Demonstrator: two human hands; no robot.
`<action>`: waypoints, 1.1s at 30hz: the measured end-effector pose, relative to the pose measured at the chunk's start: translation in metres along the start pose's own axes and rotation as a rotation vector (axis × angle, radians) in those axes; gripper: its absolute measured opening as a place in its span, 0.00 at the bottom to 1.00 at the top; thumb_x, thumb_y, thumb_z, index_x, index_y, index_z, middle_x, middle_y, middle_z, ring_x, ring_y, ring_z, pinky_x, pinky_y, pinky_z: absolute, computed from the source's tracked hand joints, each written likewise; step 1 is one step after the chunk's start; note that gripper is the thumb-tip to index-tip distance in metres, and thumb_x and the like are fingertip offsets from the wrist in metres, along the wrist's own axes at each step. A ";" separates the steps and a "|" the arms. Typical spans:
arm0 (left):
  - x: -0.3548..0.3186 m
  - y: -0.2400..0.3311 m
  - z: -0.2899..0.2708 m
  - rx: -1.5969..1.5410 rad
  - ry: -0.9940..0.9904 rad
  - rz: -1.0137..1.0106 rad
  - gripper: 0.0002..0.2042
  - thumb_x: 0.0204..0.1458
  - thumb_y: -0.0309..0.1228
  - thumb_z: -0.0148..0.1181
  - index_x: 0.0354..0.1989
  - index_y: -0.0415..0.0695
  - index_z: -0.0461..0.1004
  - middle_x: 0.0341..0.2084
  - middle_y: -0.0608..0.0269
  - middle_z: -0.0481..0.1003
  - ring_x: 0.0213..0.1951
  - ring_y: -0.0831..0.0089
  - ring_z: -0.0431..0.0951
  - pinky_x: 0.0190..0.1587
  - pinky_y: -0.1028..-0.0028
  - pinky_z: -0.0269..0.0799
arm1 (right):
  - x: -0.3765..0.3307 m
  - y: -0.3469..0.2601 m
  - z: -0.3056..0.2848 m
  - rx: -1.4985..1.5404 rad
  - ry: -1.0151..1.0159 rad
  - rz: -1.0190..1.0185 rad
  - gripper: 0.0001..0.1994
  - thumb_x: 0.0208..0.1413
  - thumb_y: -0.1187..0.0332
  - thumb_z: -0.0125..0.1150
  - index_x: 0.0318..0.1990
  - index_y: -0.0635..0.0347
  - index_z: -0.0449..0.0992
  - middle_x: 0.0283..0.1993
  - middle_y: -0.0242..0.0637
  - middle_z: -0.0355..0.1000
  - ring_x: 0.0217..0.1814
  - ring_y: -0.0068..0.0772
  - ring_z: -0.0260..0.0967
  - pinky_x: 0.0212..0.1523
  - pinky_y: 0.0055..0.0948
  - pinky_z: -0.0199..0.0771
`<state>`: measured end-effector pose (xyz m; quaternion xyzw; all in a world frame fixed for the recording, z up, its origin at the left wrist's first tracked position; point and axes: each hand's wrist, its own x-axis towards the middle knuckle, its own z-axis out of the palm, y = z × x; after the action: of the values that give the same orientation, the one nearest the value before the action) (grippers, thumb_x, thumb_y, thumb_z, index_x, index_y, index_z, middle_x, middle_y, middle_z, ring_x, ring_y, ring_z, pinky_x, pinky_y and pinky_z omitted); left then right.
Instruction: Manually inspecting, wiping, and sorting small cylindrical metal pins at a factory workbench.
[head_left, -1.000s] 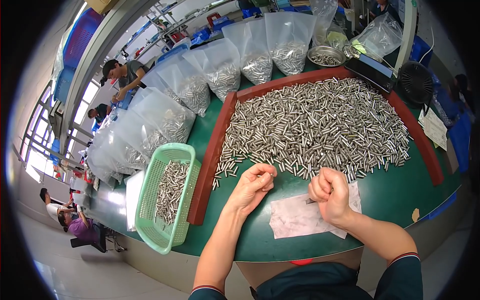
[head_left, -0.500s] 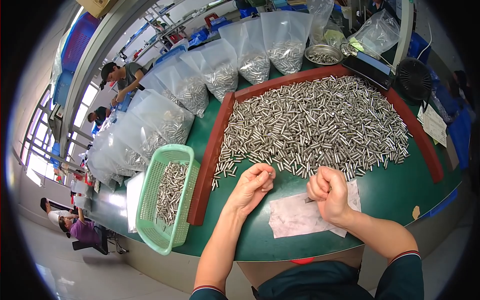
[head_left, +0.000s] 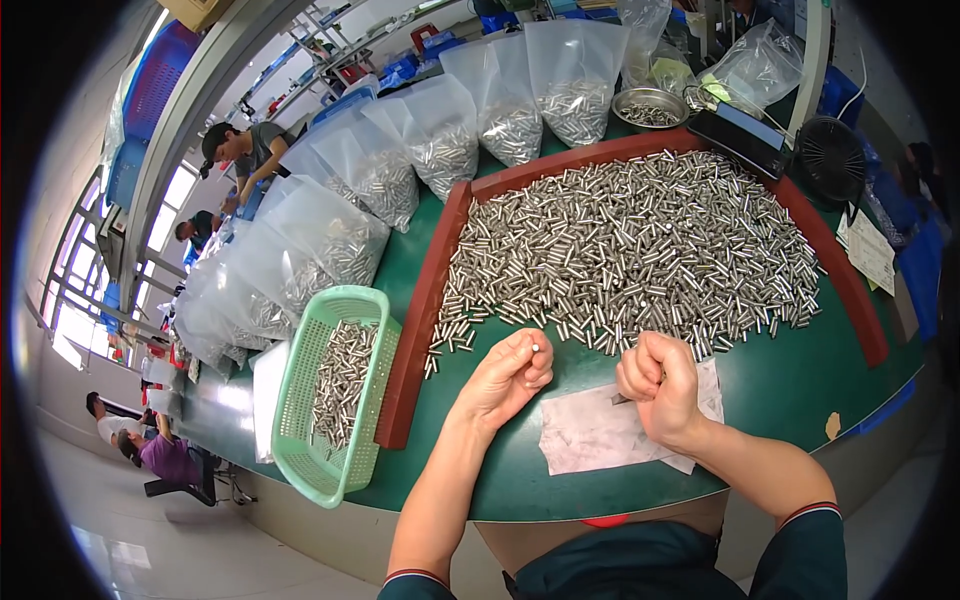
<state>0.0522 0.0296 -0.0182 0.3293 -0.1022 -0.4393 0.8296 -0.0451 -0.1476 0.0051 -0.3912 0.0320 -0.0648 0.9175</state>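
Note:
Between the thumb and fingers of my left hand [head_left: 508, 378] is a small metal pin [head_left: 535, 348], its shiny end showing. My right hand [head_left: 660, 388] is curled closed above a stained white cloth [head_left: 580, 432]; whatever its fingers hold is hidden, though a small dark tip shows below them. Just beyond both hands spreads a wide pile of metal pins [head_left: 630, 250] on the green table [head_left: 480, 490]. To the left of my left hand stands a light green basket [head_left: 287, 430], partly filled with similar pins.
Dark red rails [head_left: 415, 370] border the pile on the left, back and right. Several clear plastic bags [head_left: 440, 150] of pins line the table behind and left. A metal bowl [head_left: 650, 108], a phone-like black device [head_left: 738, 142] and a black fan [head_left: 830, 160] sit at the back right. Co-workers [head_left: 240, 150] are at left.
My left fingers have shifted slightly, and the end of the pin now shows more plainly. My right hand has hardly moved. A seated person at the far left has leaned.

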 end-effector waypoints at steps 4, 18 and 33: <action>-0.004 -0.006 0.021 0.483 0.171 0.004 0.06 0.48 0.27 0.54 0.32 0.38 0.71 0.23 0.65 0.70 0.22 0.84 0.63 0.25 0.84 0.59 | 0.001 0.001 -0.002 0.018 0.009 -0.007 0.18 0.52 0.66 0.37 0.11 0.55 0.50 0.08 0.27 0.46 0.11 0.17 0.37 0.14 0.20 0.38; -0.009 -0.028 0.059 1.662 0.072 0.132 0.05 0.40 0.24 0.59 0.25 0.38 0.69 0.18 0.63 0.66 0.18 0.74 0.64 0.21 0.77 0.61 | 0.001 -0.002 -0.001 0.011 0.021 -0.082 0.17 0.52 0.65 0.36 0.11 0.53 0.50 0.07 0.25 0.45 0.11 0.18 0.35 0.14 0.21 0.38; -0.007 -0.033 0.061 1.621 0.165 0.115 0.04 0.38 0.21 0.56 0.19 0.37 0.67 0.17 0.58 0.68 0.18 0.66 0.68 0.22 0.71 0.62 | -0.001 0.004 -0.001 0.028 0.009 -0.044 0.17 0.52 0.66 0.37 0.11 0.54 0.51 0.08 0.26 0.45 0.11 0.18 0.37 0.14 0.21 0.39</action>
<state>-0.0021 -0.0060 0.0082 0.8527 -0.3434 -0.1601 0.3597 -0.0460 -0.1450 0.0017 -0.3788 0.0266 -0.0870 0.9210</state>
